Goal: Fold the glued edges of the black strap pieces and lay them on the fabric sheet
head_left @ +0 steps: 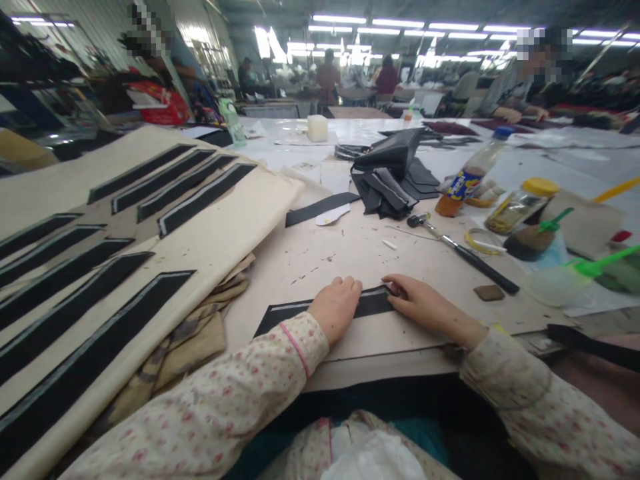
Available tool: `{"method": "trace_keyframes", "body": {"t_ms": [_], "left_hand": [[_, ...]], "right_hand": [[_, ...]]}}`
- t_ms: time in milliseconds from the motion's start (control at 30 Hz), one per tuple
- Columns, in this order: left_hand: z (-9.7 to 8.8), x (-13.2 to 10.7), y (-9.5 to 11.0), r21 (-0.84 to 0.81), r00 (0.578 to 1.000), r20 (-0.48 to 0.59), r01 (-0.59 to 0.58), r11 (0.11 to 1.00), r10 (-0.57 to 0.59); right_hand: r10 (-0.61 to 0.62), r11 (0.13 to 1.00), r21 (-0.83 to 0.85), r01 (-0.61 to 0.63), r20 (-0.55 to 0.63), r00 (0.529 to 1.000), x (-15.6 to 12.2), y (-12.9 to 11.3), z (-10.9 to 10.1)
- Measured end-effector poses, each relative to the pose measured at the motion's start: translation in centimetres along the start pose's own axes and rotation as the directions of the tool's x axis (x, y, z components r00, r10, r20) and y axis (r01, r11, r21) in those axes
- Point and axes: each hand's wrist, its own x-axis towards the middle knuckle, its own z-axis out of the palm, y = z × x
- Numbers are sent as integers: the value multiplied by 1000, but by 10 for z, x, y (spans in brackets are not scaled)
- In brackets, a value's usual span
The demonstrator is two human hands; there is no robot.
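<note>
A black strip [371, 303] with a pale line along its edge lies in front of me on the table. My left hand [338, 308] presses down on its middle, fingers curled together and partly hidden from view. At the strip's right end, my right hand [424, 301] pinches the tip between thumb and fingers. Beyond my hands lie another dark strip [320, 209] and a white paper piece [334, 215]. To the right rests a hammer [463, 253] with a black handle, near a small brown block [489, 293].
On the left, a cream board [280, 193] carries several black strips above a crumpled brown cloth [195, 340]. Dark pieces [385, 193] are piled at the back. A cola bottle [460, 183], yellow-lidded jar [523, 203] and green-nozzled bottle [560, 283] stand right. A co-worker [510, 93] is beyond.
</note>
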Motion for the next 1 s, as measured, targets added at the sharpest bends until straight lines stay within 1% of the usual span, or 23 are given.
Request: {"method": "trace_keyframes", "body": {"t_ms": [67,133,167,200,267,300,333,367,400,433,467,500,533,600,700,767,800,867,1000], "left_hand": [[-7,-3,-1,-2,998,60,8,1000,-8],[-19,-8,-5,-36,988,151,-28,999,33],[-27,-11,-8,-71,974,213,-59,996,73],[-35,-14,-11,-115,952,283,-86,990,116],[-51,-17,-19,-208,889,421,-96,973,178],[-57,-18,-22,-241,861,470,-84,967,192],[-60,-17,-26,-262,847,495,-66,963,193],[-60,-15,-29,-270,852,492,-44,962,177],[-58,-12,-31,-270,876,459,-22,963,148],[-53,-8,-33,-268,912,395,-3,963,113],[-46,-3,-34,-268,948,311,16,963,70],[-38,2,-35,-273,976,218,35,961,26],[-29,8,-35,-281,991,136,45,959,-7],[-14,19,-34,-296,999,13,40,954,-38],[3,32,-30,-309,995,-102,-24,951,-8],[9,38,-27,-327,988,-152,-68,943,19],[12,41,-26,-339,987,-160,-81,937,27],[15,46,-24,-359,988,-150,-91,929,39],[19,51,-25,-378,992,-114,-97,921,57]], "right_hand": [[13,1000,13,-13,-34,999,1,0,4],[31,999,34,-29,-60,998,5,1,7],[36,999,43,-33,-68,997,8,2,9],[33,998,49,-30,-74,997,11,2,10],[8,999,54,-3,-84,996,17,2,11],[-10,998,55,15,-86,996,20,2,12],[-28,998,57,33,-84,996,23,2,12],[-44,997,61,49,-80,996,26,1,13],[-57,996,64,62,-76,995,28,1,13],[-69,995,66,73,-73,995,30,0,13],[-80,994,66,85,-70,994,31,0,13],[-90,993,64,95,-69,994,32,0,13],[-98,993,61,102,-70,993,33,-1,13],[-105,993,48,109,-79,991,33,-1,13],[-93,995,18,95,-106,990,30,-1,14],[-80,997,1,81,-129,988,29,-2,14],[-75,997,-4,75,-139,987,28,-2,15],[-73,997,-5,74,-149,986,26,0,15],[-85,996,22,89,-124,989,22,7,14]]}}
